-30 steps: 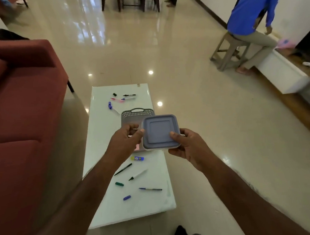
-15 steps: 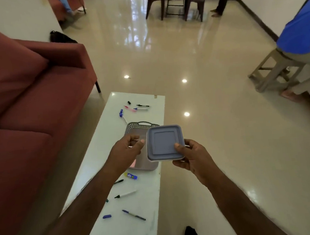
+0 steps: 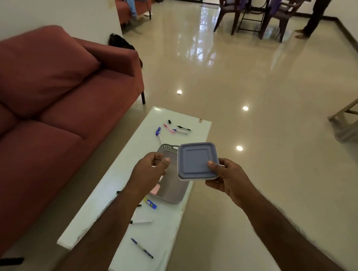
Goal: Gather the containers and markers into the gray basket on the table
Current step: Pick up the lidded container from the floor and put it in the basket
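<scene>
Head view: a person is standing over a white table (image 3: pixel 122 180) beside a red sofa (image 3: pixel 52 101).
Right hand (image 3: pixel 227 178): gripping a square, gray-lidded container (image 3: pixel 197 161), thumb lying on the lid's near right corner, fingers curling underneath.
Container: being held lid-up, roughly level, above the basket's right edge; square, so showing no long axis.
Left hand (image 3: pixel 150 172): hovering just left of the container, fingers loosely curled, holding nothing, apart from the lid.
Gray basket (image 3: pixel 173 193): sitting below both hands, something pink inside it, handle end pointing away.
Markers: lying scattered beyond the fingertips (image 3: pixel 178 129) and nearer the wrists (image 3: pixel 142 247), pointing in different directions.
Writing: nothing is reading clearly on any label.
</scene>
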